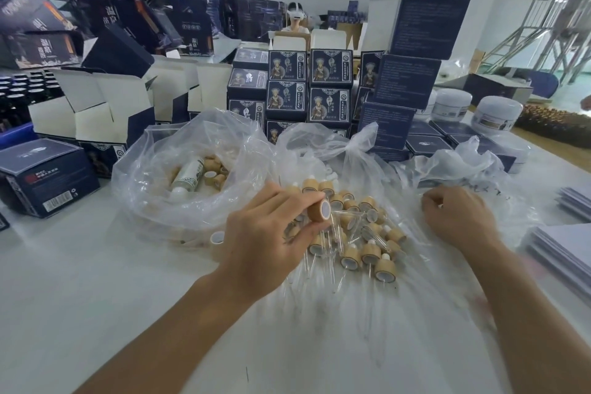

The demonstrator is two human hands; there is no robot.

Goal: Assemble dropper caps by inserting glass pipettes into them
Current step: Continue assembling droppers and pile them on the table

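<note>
The left hand [271, 227] pinches one dropper cap [319, 210] between thumb and fingers. The cap is a short round tube, tan like light wood, with a white middle that faces up and toward the right. It is held just above a pile of caps.

The right hand [457, 217] is well apart from the left one, off to the right. Its fingers are curled down onto crinkly clear plastic [447, 166]. Something small may be in them, but the fingers hide it, so I cannot tell if it holds a thing.

Between the two hands lies the pile of finished droppers [361, 243]. Each one has the same tan cap, a little white bulb on one end and a thin see-through glass pipette sticking out the other end. They lie on a flat clear plastic sheet [399, 304], pointing every which way.

To the left of the pile is an open clear bag [153, 169]. Inside are more tan caps [214, 169] with no glass in them, and a white bottle [188, 176] lying on its side.

All of this is on a white table [96, 281]. Behind the bags stand stacks of dark blue boxes [329, 86]. Some open boxes [96, 112] with white flaps are at the left. White jars [494, 115] sit at the right, and flat grey cards [566, 249] lie at the right edge. A person [295, 21] sits far behind the boxes.
</note>
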